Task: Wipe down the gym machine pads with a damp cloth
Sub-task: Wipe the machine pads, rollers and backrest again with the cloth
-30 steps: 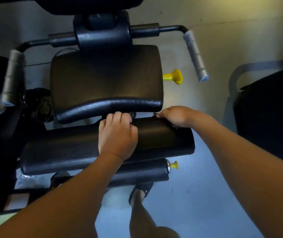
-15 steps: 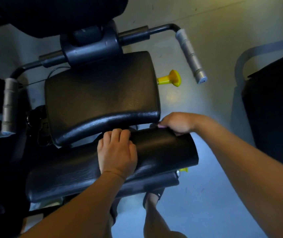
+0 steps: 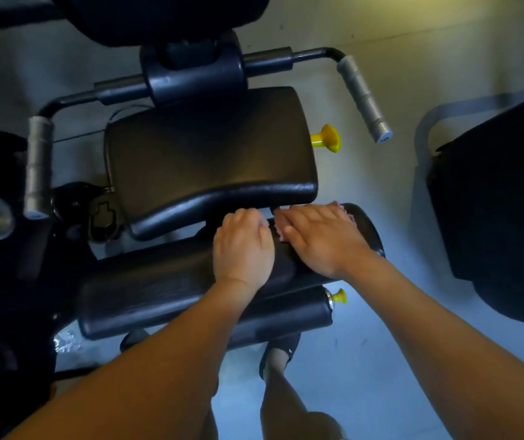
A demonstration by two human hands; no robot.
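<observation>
One roller pad (image 3: pixel 159 290), left fingers (image 3: pixel 242 218) curled over it, right fingers (image 3: pixel 299 217) flat on pink cloth (image 3: pixel 279 231)

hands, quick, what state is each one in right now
Left hand: fingers curled over the roller pad, gripping it.
Right hand: open, lying flat, pressing the pink cloth onto the same pad.

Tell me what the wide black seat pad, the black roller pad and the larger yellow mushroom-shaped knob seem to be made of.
Wide black seat pad: probably vinyl or faux leather over foam; fine grain, soft sheen along its rounded edge. Black roller pad: likely the same, grained and glossy. Larger yellow mushroom-shaped knob: apparently hard plastic, smooth and shiny.
</observation>
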